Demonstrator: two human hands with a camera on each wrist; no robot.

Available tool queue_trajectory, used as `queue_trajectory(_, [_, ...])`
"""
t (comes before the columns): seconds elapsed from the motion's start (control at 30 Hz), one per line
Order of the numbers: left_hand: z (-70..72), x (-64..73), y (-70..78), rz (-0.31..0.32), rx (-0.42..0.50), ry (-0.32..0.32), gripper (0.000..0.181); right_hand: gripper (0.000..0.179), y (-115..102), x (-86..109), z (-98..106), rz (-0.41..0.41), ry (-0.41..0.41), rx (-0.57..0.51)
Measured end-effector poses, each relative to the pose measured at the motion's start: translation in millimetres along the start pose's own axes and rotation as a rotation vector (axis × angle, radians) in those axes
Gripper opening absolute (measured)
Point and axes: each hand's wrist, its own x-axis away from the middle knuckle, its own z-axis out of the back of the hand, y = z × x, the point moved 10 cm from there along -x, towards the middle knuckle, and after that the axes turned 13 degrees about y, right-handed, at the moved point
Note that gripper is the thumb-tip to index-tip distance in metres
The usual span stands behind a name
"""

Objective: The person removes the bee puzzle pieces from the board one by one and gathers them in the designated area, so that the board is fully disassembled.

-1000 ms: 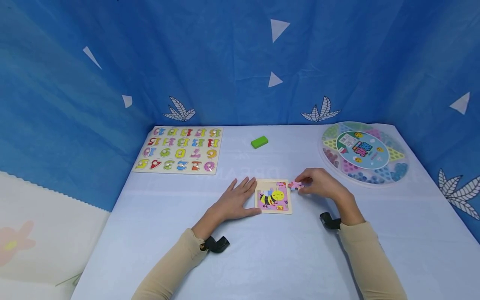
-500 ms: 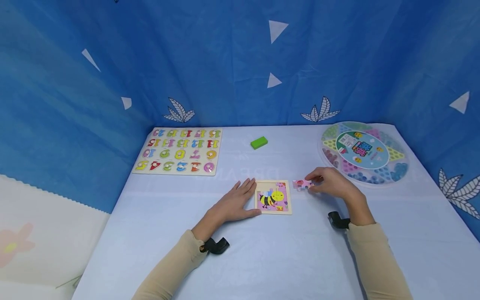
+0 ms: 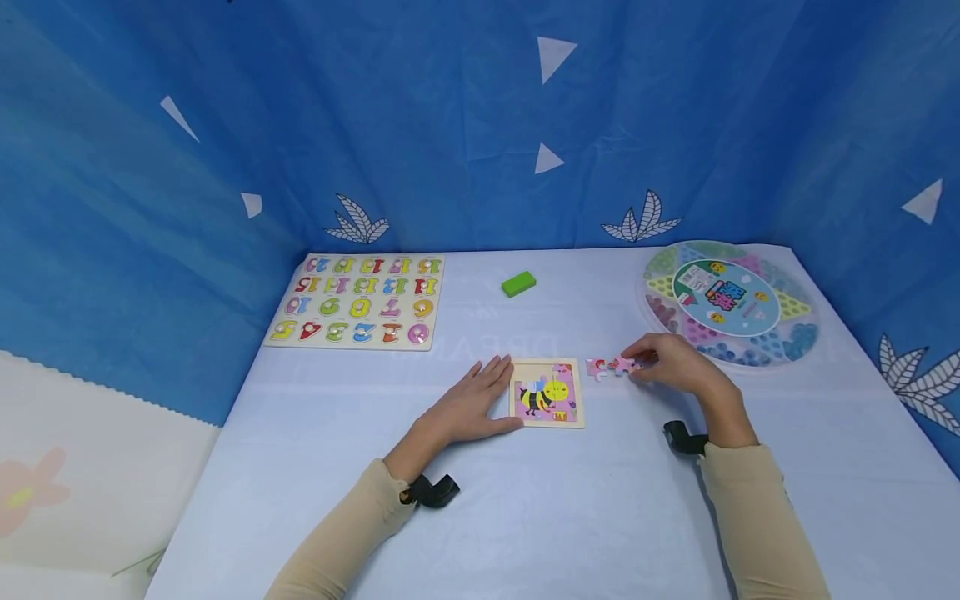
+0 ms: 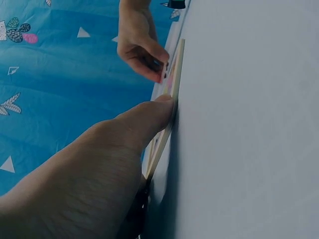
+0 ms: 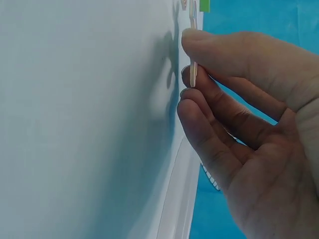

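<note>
A square wooden puzzle tray (image 3: 547, 423) with a bee picture lies mid-table; bare wood shows along its far side. My left hand (image 3: 474, 402) rests at its left edge, fingers straight and thumb spread toward the near corner. In the left wrist view, the thumb (image 4: 149, 117) lies against the tray's edge. Right of the tray, my right hand (image 3: 671, 364) pinches a pink jigsaw piece (image 3: 621, 365) between thumb and fingers. The right wrist view shows this thin piece (image 5: 193, 75) edge-on. Another pink piece (image 3: 596, 368) is just left of it; whether they touch, I cannot tell.
A number puzzle board (image 3: 352, 302) lies at the back left. A green block (image 3: 518, 284) sits behind the tray. At the back right is a round, clear-lidded game box (image 3: 726, 300). Blue curtain (image 3: 465, 125) hangs behind the table.
My right hand has moved right, away from the tray, with the pink jigsaw piece. A second piece now shows separately to its left. The left hand has stayed in place.
</note>
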Motion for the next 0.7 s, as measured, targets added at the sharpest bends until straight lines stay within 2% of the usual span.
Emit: queue_trajectory(0.7, [2.4,0.5,1.7,-0.014,-0.003,0.017,0.094,0.033,3.8,-1.8,-4.4,-0.013,0.003,-0.007])
